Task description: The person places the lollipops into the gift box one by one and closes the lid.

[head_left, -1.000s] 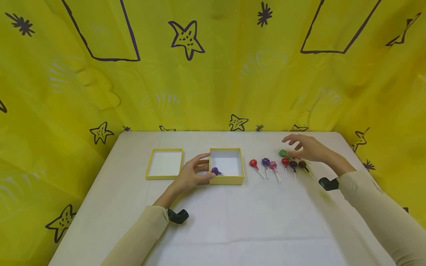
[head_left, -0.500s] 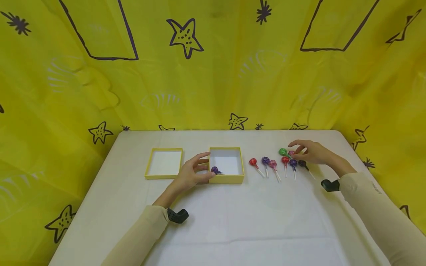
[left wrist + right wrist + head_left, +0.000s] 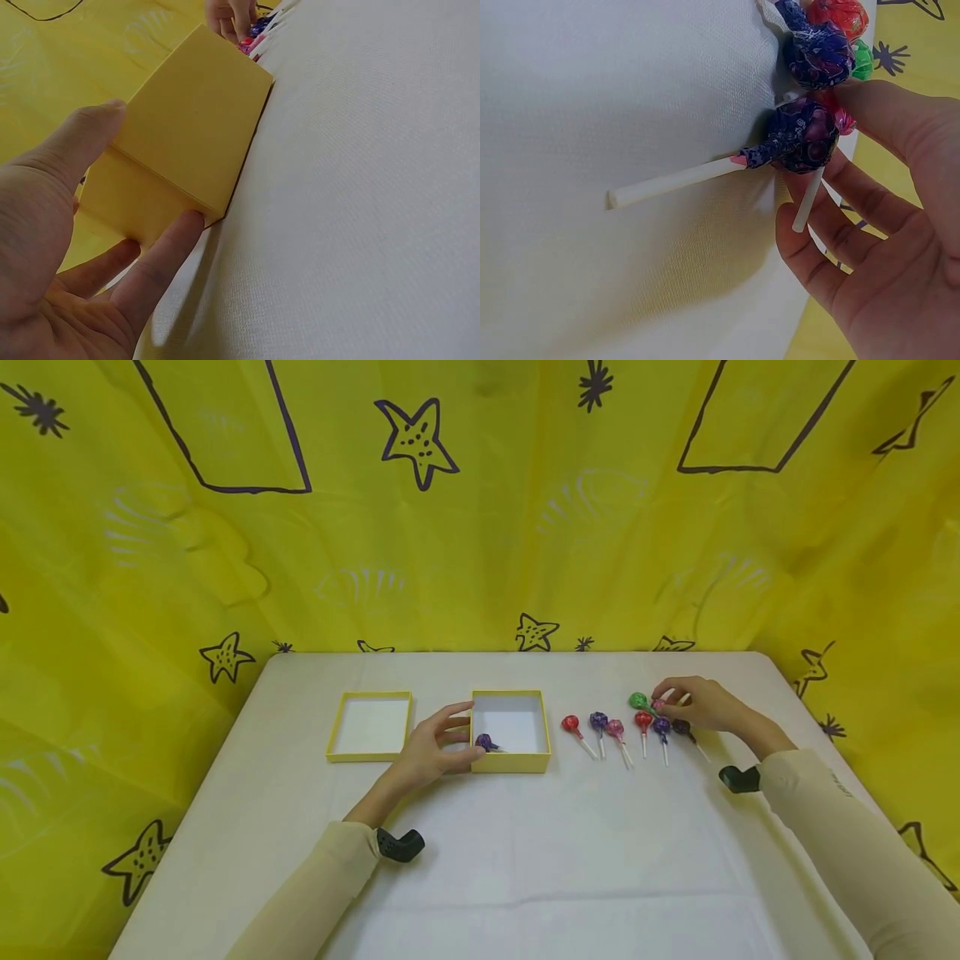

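The left hand (image 3: 438, 747) holds the box (image 3: 517, 764) at its left side, with the thumb at the near left corner and the fingers along the left wall. This hold probably serves to steady the box on the counter (image 3: 450, 860). The box stands upright with its top uncovered, so its interior is accessible from above. One purple-wrapped lollipop (image 3: 484, 742) lies inside, at the near left corner, just beside the left thumb.

The lid (image 3: 370, 727) lies flat to the left of the box, apart from it, its hollow side up; this position presumably keeps it out of the working area.

The right hand (image 3: 705, 703) appears to pinch a pink lollipop (image 3: 657, 707) between thumb and fingers; the exact contact is partly hidden. A green lollipop (image 3: 639, 701) lies just beyond the fingertips. A dark lollipop (image 3: 681, 727) lies beneath the hand. The remaining lollipops lie between the box and the right hand, most sticks pointing toward the person, an arrangement that likely leaves the heads easy to grasp.
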Available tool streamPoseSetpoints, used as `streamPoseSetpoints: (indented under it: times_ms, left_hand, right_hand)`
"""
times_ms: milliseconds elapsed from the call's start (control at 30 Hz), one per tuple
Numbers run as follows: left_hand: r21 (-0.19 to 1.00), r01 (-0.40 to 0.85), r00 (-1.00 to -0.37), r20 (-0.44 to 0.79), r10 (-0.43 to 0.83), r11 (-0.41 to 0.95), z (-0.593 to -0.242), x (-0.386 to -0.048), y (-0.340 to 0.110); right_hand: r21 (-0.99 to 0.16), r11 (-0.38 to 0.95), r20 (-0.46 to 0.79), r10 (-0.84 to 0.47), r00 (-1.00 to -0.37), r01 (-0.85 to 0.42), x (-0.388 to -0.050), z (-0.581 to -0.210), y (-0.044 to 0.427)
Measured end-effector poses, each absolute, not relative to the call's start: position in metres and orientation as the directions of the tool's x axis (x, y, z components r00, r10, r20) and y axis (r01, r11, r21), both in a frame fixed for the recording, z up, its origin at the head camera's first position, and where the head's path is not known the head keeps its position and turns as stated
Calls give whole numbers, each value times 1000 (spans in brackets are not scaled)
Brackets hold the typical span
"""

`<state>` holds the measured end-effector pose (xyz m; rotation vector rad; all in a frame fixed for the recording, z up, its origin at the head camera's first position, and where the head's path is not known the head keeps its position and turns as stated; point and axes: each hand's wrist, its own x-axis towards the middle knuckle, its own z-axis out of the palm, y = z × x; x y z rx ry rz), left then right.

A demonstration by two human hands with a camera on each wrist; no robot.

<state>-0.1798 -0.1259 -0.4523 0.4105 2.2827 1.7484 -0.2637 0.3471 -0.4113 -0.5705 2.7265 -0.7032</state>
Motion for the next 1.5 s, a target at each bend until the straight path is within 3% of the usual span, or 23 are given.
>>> streamPoseSetpoints:
  times_ms: [1067,1500]
  left_hand:
    - [971,70,-937,-15,350,228,-456,-182,-126]
    - [972,75,-936,-9,353,223,-453,-181,-124]
  right_hand:
    - [-511,809,-160,-423,-892,-292,-269,-417,350]
    - [-481,819,-198,-448,-872,-312,-273,-400,349]
